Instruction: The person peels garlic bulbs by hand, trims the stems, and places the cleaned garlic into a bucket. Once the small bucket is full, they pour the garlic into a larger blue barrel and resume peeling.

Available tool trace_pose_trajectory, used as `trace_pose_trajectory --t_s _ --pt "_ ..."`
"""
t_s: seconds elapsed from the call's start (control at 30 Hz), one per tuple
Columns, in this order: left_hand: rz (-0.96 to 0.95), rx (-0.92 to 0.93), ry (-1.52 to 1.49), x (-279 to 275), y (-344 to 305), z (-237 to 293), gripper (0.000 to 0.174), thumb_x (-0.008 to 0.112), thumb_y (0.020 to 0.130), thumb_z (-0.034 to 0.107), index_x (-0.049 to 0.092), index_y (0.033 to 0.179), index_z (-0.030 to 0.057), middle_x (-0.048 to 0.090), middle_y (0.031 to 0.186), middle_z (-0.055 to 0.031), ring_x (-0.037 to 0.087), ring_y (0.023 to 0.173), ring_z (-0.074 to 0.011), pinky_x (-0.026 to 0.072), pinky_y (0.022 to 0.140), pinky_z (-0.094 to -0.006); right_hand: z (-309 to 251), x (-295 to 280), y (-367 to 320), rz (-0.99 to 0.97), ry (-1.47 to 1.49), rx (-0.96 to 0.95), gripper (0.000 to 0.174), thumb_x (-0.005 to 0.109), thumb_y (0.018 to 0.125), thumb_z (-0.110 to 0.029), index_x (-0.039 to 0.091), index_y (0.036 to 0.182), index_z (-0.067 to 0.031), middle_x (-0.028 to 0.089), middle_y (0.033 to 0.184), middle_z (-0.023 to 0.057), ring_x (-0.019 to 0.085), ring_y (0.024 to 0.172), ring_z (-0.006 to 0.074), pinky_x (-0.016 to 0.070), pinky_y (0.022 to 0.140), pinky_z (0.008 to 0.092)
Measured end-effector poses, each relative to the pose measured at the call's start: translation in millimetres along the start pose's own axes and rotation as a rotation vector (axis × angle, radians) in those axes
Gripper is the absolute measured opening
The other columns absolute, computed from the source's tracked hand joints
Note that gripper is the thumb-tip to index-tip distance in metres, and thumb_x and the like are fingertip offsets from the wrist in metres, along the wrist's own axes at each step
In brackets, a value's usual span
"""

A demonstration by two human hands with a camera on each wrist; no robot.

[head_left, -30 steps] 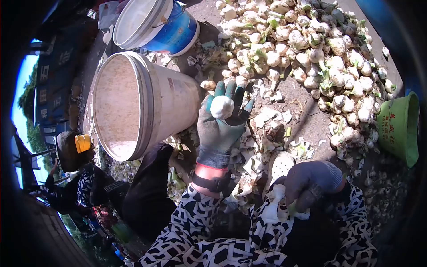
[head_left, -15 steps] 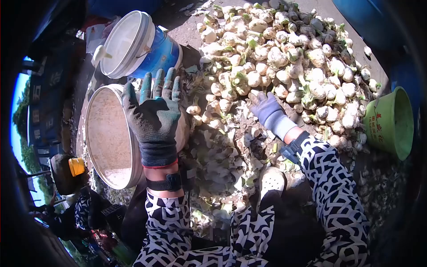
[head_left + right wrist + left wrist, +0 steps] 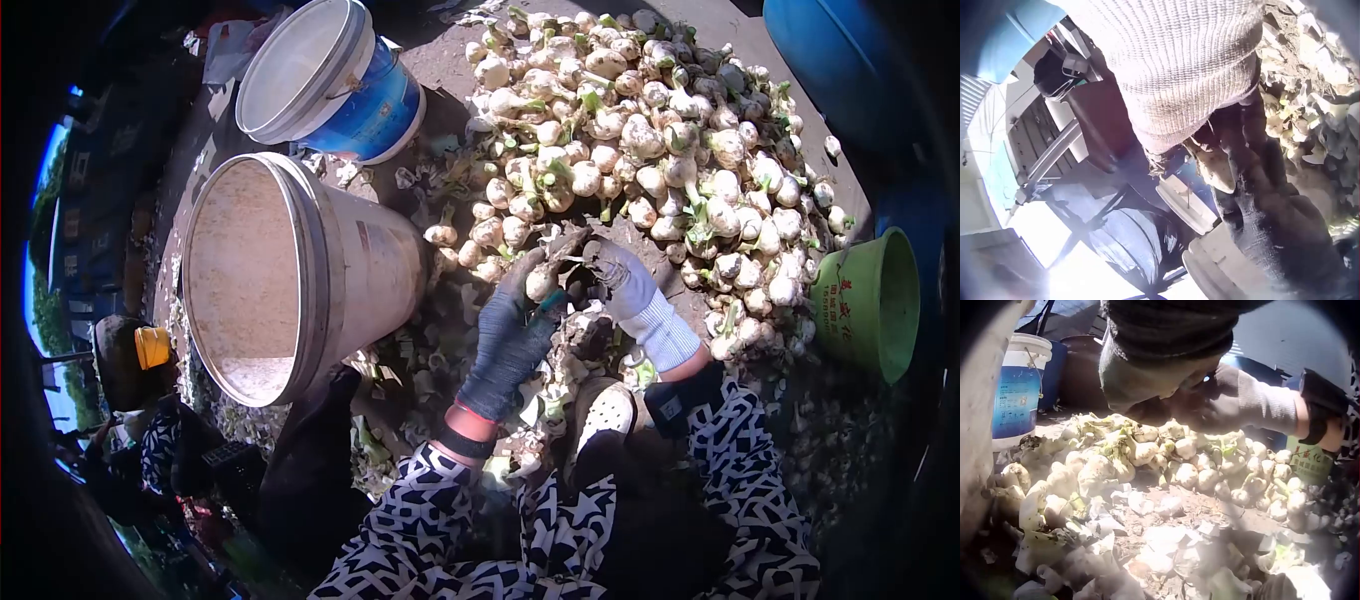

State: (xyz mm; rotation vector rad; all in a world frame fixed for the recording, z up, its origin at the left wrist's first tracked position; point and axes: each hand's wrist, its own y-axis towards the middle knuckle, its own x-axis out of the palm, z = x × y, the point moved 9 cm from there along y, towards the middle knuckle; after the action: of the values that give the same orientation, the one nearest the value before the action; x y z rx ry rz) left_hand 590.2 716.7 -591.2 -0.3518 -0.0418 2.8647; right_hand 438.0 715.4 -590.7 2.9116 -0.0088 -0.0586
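In the head view a garlic bulb (image 3: 542, 284) sits in my gloved left hand (image 3: 512, 345), whose fingers curl round it. My gloved right hand (image 3: 640, 305) meets it from the right, fingertips bent at the bulb's root end, pinching dark roots or skin there. The right wrist view shows part of the pale bulb (image 3: 1216, 170) between the two gloves. Both hands are over peelings in front of a big pile of garlic bulbs (image 3: 640, 140). In the left wrist view the hands overlap above the pile, and the bulb is hidden.
A large whitish bucket (image 3: 375, 265) lies tipped toward the left, with a blue and white bucket (image 3: 365, 110) behind it. On the right stands a green bucket (image 3: 845, 305). A blue container (image 3: 840, 70) is at the back right. Peelings and a shoe (image 3: 604, 412) are below the hands.
The left hand, spread over the whitish bucket's side half a second ago, has moved right and now holds a bulb. The right hand has left the pile's edge and come to it. An earlier bulb left the left hand.
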Motion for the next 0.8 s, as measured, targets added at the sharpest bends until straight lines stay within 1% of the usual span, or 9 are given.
trace_pose_trajectory --t_s 0.17,0.3,0.4,0.47,0.53,0.6,0.73,0.77,0.8 --pt "-0.146 0.034 0.093 3 -8 41 0.065 0.06 0.091 0.02 0.028 0.145 0.0017 0.053 0.128 -0.0182 0.055 0.108 -0.0184 0.0432 0.092 -0.0309 -6 13 3 -0.182 -0.32 0.353 0.029 0.064 0.09 -0.031 0.068 0.099 -0.0039 0.07 0.088 0.012 0.065 0.077 0.0178 0.0503 0.071 0.0301" --pt "-0.117 -0.006 -0.085 -1 -13 39 0.064 0.059 0.092 0.022 0.028 0.144 0.0011 0.051 0.132 -0.0179 0.054 0.11 -0.0187 0.0421 0.094 -0.0323 -21 12 4 -0.181 -0.374 0.327 0.028 0.066 0.088 -0.031 0.07 0.092 -0.0033 0.065 0.073 0.0165 0.061 0.064 0.0204 0.0468 0.062 0.0341" --pt "-0.181 -0.261 -0.293 -1 -20 30 0.058 0.051 0.096 0.028 0.031 0.144 0.0016 0.047 0.138 -0.0164 0.045 0.124 -0.0181 0.0333 0.105 -0.0321 -19 7 -7 -0.159 -0.292 0.507 0.027 0.066 0.088 -0.029 0.07 0.089 -0.0023 0.062 0.07 0.0166 0.058 0.06 0.0219 0.0448 0.058 0.0352" --pt "-0.096 0.067 0.331 -9 -12 54 0.048 0.041 0.1 0.033 0.042 0.138 0.0037 0.059 0.116 -0.0097 0.058 0.106 -0.0148 0.0449 0.091 -0.0285 -30 6 -7 -0.153 -0.388 0.346 0.027 0.065 0.089 -0.028 0.069 0.086 -0.0008 0.06 0.067 0.0158 0.058 0.06 0.0203 0.0439 0.057 0.0349" --pt "-0.218 -0.52 -0.288 0 -24 35 0.042 0.039 0.101 0.031 0.05 0.132 0.0044 0.064 0.105 -0.0054 0.064 0.088 -0.0152 0.0513 0.073 -0.0262 -29 6 -11 -0.169 -0.293 0.417 0.027 0.065 0.089 -0.025 0.068 0.083 0.0011 0.057 0.064 0.0161 0.056 0.059 0.0168 0.0428 0.056 0.0333" --pt "0.015 0.28 0.433 -14 -12 86 0.038 0.038 0.101 0.031 0.06 0.119 0.0055 0.065 0.087 -0.0043 0.061 0.069 -0.0105 0.0473 0.055 -0.0241 -13 9 -24 -0.285 -0.316 0.547 0.026 0.064 0.09 -0.023 0.067 0.092 0.0029 0.063 0.071 0.0125 0.058 0.065 0.0118 0.0456 0.06 0.0288" --pt "-0.244 -0.068 0.192 -5 -1 41 0.038 0.04 0.101 0.031 0.063 0.108 0.0028 0.067 0.086 -0.0057 0.062 0.073 -0.0115 0.0505 0.065 -0.0282 -28 26 -32 -0.33 0.372 0.702 0.032 0.063 0.091 -0.018 0.06 0.113 0.0036 0.067 0.091 0.0052 0.06 0.078 0.0096 0.05 0.073 0.024" --pt "-0.143 0.172 0.081 -6 2 56 0.041 0.042 0.1 0.035 0.063 0.102 0.0005 0.067 0.085 -0.0069 0.063 0.071 -0.012 0.0503 0.064 -0.0278 -23 33 -34 -0.399 0.369 0.65 0.032 0.063 0.091 -0.018 0.06 0.113 0.0034 0.066 0.09 0.0052 0.06 0.078 0.01 0.0502 0.072 0.0244" --pt "0.052 -0.186 -0.295 -9 6 23 0.045 0.043 0.1 0.041 0.064 0.096 0.0012 0.067 0.083 -0.0083 0.063 0.069 -0.0132 0.0496 0.061 -0.0266 -17 41 -38 -0.468 0.364 0.596 0.031 0.062 0.091 -0.018 0.06 0.113 0.0033 0.066 0.089 0.0051 0.061 0.078 0.0105 0.0503 0.071 0.0248"
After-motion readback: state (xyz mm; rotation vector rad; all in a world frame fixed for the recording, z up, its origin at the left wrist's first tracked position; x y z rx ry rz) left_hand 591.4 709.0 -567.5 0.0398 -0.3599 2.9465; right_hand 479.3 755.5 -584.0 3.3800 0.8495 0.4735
